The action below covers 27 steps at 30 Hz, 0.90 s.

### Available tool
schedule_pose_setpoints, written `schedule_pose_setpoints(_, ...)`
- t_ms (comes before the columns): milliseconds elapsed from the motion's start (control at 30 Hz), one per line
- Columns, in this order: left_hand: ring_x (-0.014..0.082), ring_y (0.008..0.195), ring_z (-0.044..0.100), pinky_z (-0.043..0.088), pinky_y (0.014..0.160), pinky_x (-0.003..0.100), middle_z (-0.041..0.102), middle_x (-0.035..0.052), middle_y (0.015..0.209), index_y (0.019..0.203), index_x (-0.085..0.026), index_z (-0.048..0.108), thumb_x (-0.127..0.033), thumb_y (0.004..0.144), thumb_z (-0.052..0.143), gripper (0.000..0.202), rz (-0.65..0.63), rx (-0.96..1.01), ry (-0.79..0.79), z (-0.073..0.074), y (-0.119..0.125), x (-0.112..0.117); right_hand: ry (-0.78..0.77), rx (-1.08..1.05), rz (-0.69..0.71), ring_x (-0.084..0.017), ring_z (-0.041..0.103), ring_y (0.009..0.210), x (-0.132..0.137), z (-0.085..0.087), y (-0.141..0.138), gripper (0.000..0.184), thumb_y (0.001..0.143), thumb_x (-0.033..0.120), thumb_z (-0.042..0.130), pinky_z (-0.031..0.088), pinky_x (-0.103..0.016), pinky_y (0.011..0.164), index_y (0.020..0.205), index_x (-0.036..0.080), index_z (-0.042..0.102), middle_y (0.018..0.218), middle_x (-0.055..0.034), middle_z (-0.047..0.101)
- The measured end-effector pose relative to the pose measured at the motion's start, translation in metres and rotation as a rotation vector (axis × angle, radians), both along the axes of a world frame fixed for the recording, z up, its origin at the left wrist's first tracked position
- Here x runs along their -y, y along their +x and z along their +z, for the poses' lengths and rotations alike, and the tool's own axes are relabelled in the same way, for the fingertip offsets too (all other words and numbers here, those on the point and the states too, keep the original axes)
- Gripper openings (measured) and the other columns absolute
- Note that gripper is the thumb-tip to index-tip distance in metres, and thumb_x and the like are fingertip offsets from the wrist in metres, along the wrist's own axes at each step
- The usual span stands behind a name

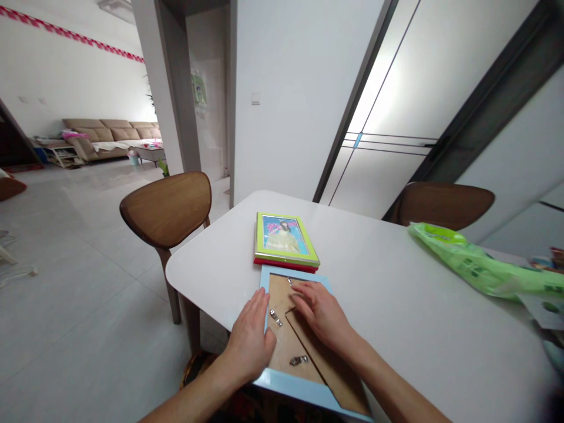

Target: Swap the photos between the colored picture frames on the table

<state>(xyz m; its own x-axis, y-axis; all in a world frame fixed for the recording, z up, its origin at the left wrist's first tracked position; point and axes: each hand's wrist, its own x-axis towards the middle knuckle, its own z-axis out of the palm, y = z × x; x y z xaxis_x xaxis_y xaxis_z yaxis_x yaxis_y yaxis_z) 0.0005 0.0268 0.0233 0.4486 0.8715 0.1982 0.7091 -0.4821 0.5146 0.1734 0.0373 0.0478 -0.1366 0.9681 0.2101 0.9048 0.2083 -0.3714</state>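
A light blue picture frame (293,385) lies face down at the near edge of the table, its brown backing board (282,346) showing. My left hand (251,341) grips the frame's left side, fingers stretched along the rim and thumb over the board. Bent but apart, the fingers of my right hand (324,314) touch the upper part of the board, beside a small metal clip (289,281). Two more metal clips, one at the left (275,318) and one lower down (298,360), sit on the board. A stand leg (332,358) runs slantwise, partly under my right hand.
Beyond the blue frame, a green picture frame (312,247) with a photo lies on top of a red one (282,265). A green plastic bag (484,270) lies at the right of the white table (374,258). Wooden chairs stand at left (170,208) and far right (445,205).
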Motion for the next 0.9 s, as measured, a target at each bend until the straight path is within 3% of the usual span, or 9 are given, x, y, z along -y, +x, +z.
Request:
schedule_pose_setpoints(133,0.0234,0.121,0.027,0.024,0.101,0.037,0.031,0.0191,0.131,0.122,0.002,0.034,-0.006,0.063,0.039,0.060,-0.010,0.003,-0.005,-0.001,0.002,0.000,0.025,0.058,-0.116,-0.020,0.050,0.079,-0.033,-0.014,-0.003,0.026,0.077,0.020,0.041,0.038,-0.031,0.076,0.083,0.012,0.065,0.080,-0.0111,0.059)
schedule_pose_setpoints(267,0.0231,0.121,0.027,0.024,0.101,0.036,0.031,0.0184,0.131,0.123,0.002,0.034,-0.006,0.063,0.039,0.061,-0.012,0.020,-0.003,-0.003,0.003,-0.001,0.039,0.072,-0.140,-0.019,0.050,0.081,-0.036,-0.020,-0.007,0.027,0.077,0.021,0.040,0.036,-0.029,0.076,0.087,0.014,0.064,0.084,-0.0096,0.059)
schedule_pose_setpoints(433,0.0224,0.121,0.027,0.024,0.102,0.035,0.032,0.0176,0.131,0.123,0.001,0.034,-0.007,0.063,0.039,0.060,0.000,0.034,0.000,-0.006,0.006,-0.001,0.043,0.071,-0.143,-0.020,0.050,0.087,-0.005,-0.006,0.002,0.033,0.077,0.031,0.042,0.036,-0.030,0.079,0.099,0.013,0.058,0.092,-0.0099,0.058)
schedule_pose_setpoints(567,0.0217,0.122,0.027,0.023,0.102,0.036,0.032,0.0164,0.131,0.124,-0.001,0.034,-0.009,0.066,0.039,0.058,0.003,0.057,-0.003,-0.007,0.007,-0.001,-0.090,0.043,-0.143,-0.020,0.052,0.082,0.032,0.000,0.010,0.039,0.068,0.042,0.050,0.038,-0.031,0.073,0.098,0.018,0.057,0.089,-0.0073,0.057)
schedule_pose_setpoints(733,0.0228,0.121,0.027,0.022,0.101,0.038,0.030,0.0159,0.132,0.124,-0.003,0.033,-0.020,0.072,0.043,0.056,0.015,0.111,-0.029,-0.009,0.008,-0.001,-0.153,-0.017,-0.117,-0.020,0.051,0.089,0.046,0.000,0.007,0.047,0.068,0.030,0.048,0.038,-0.032,0.079,0.113,0.017,0.047,0.096,-0.0085,0.055)
schedule_pose_setpoints(900,0.0231,0.120,0.028,0.018,0.102,0.036,0.033,0.0144,0.131,0.124,-0.005,0.034,-0.023,0.070,0.047,0.058,0.040,0.288,-0.154,-0.003,0.009,-0.001,-0.135,-0.071,-0.050,-0.018,0.048,0.094,0.046,0.003,0.007,0.050,0.064,0.020,0.047,0.037,-0.031,0.084,0.114,0.018,0.045,0.102,-0.0075,0.050)
